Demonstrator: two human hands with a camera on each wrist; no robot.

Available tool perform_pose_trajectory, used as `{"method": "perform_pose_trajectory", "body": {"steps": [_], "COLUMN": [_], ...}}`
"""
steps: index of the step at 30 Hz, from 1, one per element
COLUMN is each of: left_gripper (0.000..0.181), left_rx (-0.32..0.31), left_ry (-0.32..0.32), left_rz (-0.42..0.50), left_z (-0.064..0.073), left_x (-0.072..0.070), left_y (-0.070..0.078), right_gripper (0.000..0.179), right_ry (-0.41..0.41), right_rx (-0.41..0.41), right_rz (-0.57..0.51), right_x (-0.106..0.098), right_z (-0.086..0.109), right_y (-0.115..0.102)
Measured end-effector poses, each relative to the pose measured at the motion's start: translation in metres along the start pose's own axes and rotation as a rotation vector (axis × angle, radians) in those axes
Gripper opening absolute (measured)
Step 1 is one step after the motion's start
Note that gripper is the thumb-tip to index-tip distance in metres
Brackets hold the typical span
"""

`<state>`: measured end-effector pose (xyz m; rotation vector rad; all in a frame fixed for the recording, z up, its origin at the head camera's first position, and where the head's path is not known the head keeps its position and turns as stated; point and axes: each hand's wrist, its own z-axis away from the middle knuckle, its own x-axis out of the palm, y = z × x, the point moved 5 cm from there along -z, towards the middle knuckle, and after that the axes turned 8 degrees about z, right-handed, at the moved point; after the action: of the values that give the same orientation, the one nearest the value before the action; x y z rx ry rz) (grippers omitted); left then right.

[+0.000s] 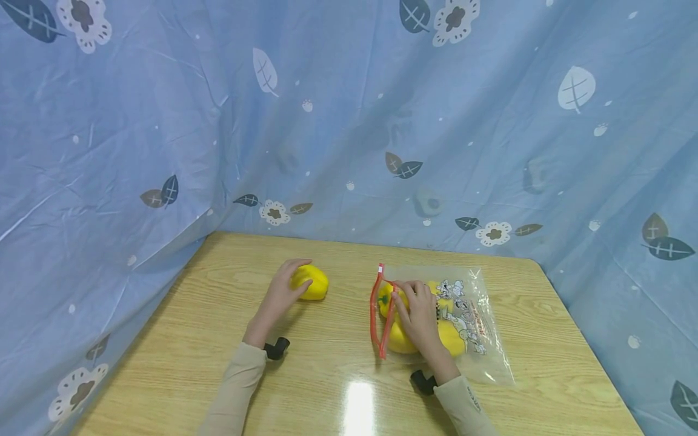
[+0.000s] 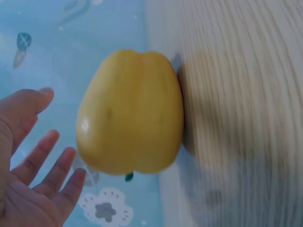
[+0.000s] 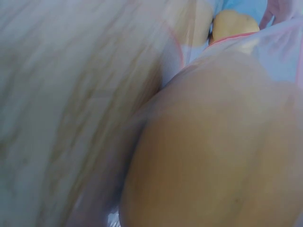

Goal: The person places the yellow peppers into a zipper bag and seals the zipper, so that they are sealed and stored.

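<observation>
A yellow bell pepper [image 1: 316, 283] lies on the table left of centre. Around its near side is my left hand [image 1: 282, 292], thumb and fingers spread. The left wrist view shows a gap between these fingers and the pepper [image 2: 132, 113], whose green stem points down in that view. A clear zip bag [image 1: 493, 357] with red zip strips lies to the right, its mouth parted towards the left. Several yellow items are inside, among them a pepper [image 1: 385, 307] with a green stem at the mouth. My right hand [image 1: 422, 315] grips the bag's upper layer beside one red strip.
The wooden table [image 1: 327, 375] meets a blue patterned curtain [image 1: 349, 181] at the back and sides. A black wrist camera [image 1: 277, 349] juts from the left wrist, another black camera [image 1: 422, 383] from the right. Cartoon print covers part of the bag.
</observation>
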<state>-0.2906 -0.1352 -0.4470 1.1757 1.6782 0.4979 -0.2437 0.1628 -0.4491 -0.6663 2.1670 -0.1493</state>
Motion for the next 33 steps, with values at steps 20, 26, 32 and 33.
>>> {"method": "perform_pose_trajectory", "body": {"steps": [20,26,32,33], "left_gripper": [0.076,0.075,0.071,0.070], "left_rx": [-0.129,-0.149,-0.158,-0.160], "left_ry": [-0.165,-0.185,-0.175,-0.171], "left_rz": [0.042,0.038,0.065,0.064], "left_z": [0.011,0.013,0.013,0.013], "left_x": [-0.005,-0.003,-0.001,-0.001], "left_y": [-0.039,-0.041,-0.043,-0.043], "right_gripper": [0.025,0.025,0.025,0.025], "right_ry": [-0.002,-0.003,-0.011,-0.012], "right_rx": [-0.006,-0.003,-0.001,-0.001], "right_rz": [0.008,0.019,0.015,0.015], "right_x": [-0.002,-0.002,-0.002,-0.002], "right_z": [-0.001,-0.002,-0.002,-0.002], "right_y": [-0.004,-0.003,-0.004,-0.004]}}
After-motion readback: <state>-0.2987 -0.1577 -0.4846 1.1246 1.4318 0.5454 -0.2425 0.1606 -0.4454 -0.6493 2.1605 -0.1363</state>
